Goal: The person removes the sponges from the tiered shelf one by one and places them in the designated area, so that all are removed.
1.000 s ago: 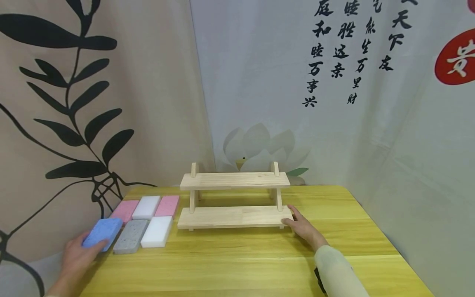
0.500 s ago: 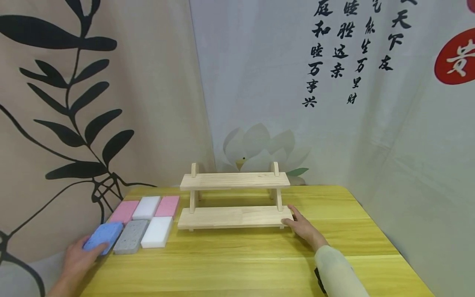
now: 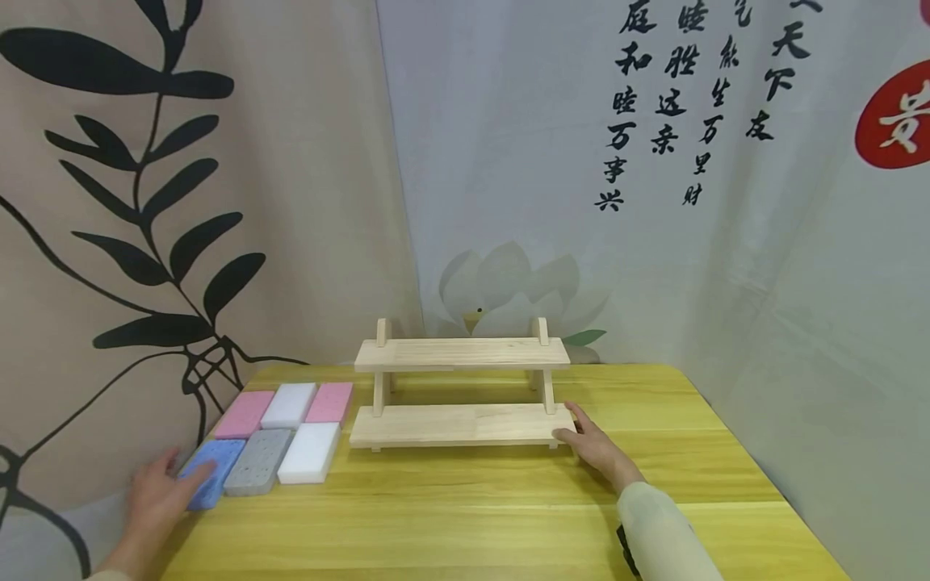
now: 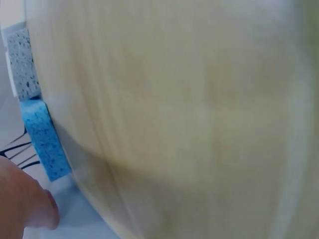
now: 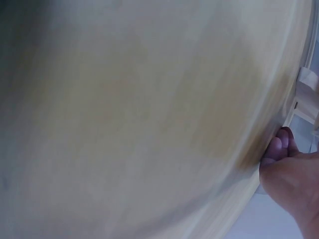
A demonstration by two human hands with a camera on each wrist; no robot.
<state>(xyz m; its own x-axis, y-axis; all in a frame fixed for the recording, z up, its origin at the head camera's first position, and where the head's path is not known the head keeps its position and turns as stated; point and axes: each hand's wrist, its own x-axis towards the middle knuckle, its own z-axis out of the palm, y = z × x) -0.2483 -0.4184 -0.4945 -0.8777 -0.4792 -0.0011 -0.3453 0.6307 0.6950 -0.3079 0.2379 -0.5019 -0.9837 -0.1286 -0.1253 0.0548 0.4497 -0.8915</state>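
Observation:
A blue sponge (image 3: 212, 476) lies at the near left end of the sponge group. My left hand (image 3: 156, 500) is beside it, fingers spread. The thumb shows over the sponge in the head view, but a gap separates it from the blue sponge (image 4: 46, 139) in the left wrist view. Touching the blue one on its right is a grey sponge (image 3: 257, 462). My right hand (image 3: 599, 452) pinches the right end of the lower board of a two-tier wooden display rack (image 3: 458, 426), thumb in front. In the right wrist view, that hand (image 5: 289, 169) hides its grip.
White sponges (image 3: 308, 453) and pink sponges (image 3: 244, 415) lie flat in two rows with the blue and grey ones, left of the rack. The wooden table (image 3: 450, 516) ends at the left beside the sponges. A printed curtain (image 3: 327, 161) hangs behind.
The blue sponge has come down and toward the near edge, beside the grey one. My left hand has loosened from it. The right hand stays on the rack.

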